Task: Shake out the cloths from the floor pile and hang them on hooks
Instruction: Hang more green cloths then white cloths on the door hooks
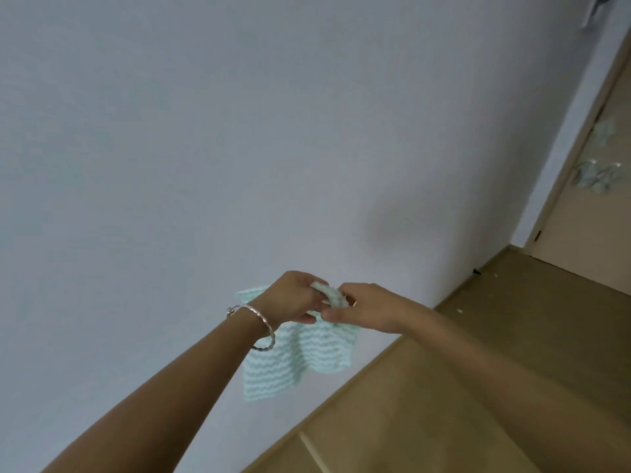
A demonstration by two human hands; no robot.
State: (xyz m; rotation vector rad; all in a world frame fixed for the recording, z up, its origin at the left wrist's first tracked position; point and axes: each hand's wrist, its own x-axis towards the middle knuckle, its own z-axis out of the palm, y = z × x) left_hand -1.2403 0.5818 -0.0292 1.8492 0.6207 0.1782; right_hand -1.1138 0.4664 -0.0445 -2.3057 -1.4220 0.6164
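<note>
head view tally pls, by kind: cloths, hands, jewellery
striped mint cloth, held by both hands: 1
pale green cloth clumps, blurred, far right: 2
hands: 2 (left hand, right hand)
silver bangle on the left wrist: 1
total: 6

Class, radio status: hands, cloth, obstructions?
Left hand and right hand grip striped cloth at top edge. It hangs open before wall. Floor cloths far right. Nothing obstructing.
</note>
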